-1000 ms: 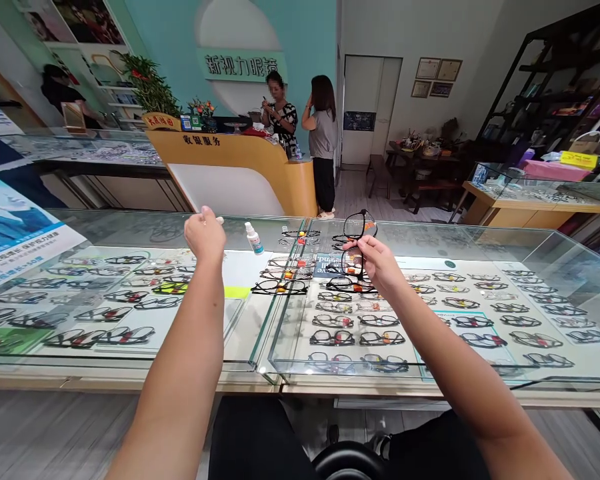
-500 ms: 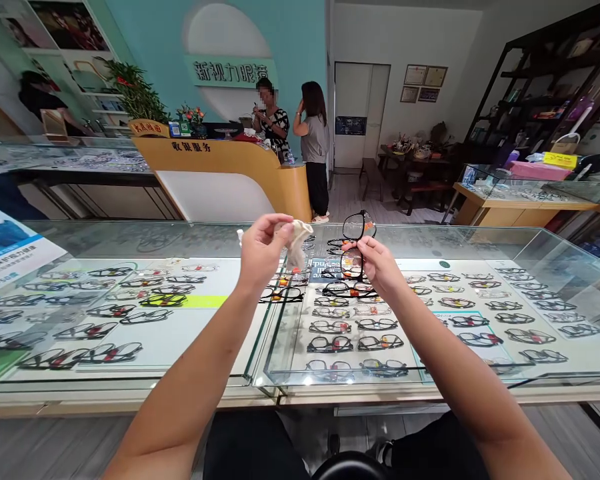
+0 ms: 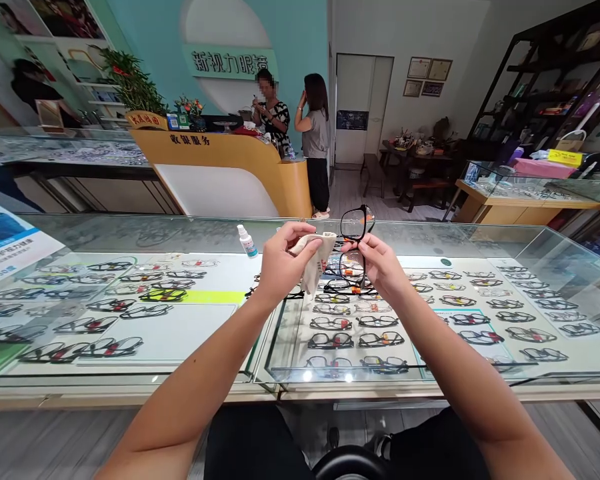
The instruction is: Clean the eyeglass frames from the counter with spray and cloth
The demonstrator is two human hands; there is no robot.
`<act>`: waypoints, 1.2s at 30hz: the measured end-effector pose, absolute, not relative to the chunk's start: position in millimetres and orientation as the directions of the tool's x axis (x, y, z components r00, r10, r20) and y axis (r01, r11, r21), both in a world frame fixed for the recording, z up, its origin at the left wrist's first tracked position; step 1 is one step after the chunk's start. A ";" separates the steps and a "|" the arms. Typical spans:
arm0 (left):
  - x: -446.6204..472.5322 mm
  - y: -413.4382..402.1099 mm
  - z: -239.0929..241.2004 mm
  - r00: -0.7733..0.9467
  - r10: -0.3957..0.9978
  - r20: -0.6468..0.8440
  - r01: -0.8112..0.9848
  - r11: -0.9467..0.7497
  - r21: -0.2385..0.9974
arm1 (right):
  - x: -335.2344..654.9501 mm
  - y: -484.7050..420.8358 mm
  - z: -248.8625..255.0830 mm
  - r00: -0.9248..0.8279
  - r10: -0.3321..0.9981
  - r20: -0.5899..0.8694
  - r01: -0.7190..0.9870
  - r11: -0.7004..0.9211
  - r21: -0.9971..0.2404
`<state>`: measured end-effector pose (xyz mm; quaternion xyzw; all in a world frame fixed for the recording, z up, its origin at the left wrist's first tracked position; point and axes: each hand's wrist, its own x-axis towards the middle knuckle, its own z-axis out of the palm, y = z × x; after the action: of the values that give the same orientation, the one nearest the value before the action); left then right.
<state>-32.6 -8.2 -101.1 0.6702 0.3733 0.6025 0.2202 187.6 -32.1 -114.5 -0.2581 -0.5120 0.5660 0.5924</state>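
Pinched in my left hand [image 3: 290,260] is a pale cream cleaning cloth [image 3: 316,263], its free end hanging down. My right hand [image 3: 380,260] grips a pair of black-framed glasses [image 3: 356,223] near the bridge, the frame turned on end with one lens above the other. An orange tag shows on the glasses. The cloth is just left of the glasses, and a small gap seems to part them. Both hands are above the glass display case [image 3: 280,377]. A small white spray bottle [image 3: 247,241] with a blue-green lower label stands on the glass beyond my left hand.
Rows of spectacle frames [image 3: 380,321] lie inside the case under the glass. A printed sign [image 3: 15,243] stands at the left. Beyond are a yellow-and-white cashier counter [image 3: 220,160], two people [image 3: 316,133] beside it, and another display case [image 3: 530,193] at the right.
My left hand has moved right with the cloth, closer to the glasses, uncovering the spray bottle. The cloth hangs more spread out. My right hand holds the glasses in nearly the same place.
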 end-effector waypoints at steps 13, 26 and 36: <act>-29.4 -4.0 -103.6 0.108 0.851 0.514 0.088 -0.523 0.848 | 180.4 -37.1 -115.0 -0.205 0.903 0.377 -0.365 0.287 -0.886; -32.0 -8.2 -102.1 0.340 0.633 0.696 0.366 -0.771 0.522 | 181.3 -36.8 -117.4 -0.198 0.907 0.372 -0.253 0.319 -0.913; -31.5 -13.0 -96.2 0.443 0.742 0.503 0.511 -0.670 0.539 | 181.0 -39.6 -115.1 -0.203 0.905 0.375 -0.222 0.330 -0.917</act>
<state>-31.5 -13.0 -96.2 0.8350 0.3750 0.3713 0.1557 181.0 -39.6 -115.1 -0.2885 -0.5915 0.5017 0.5614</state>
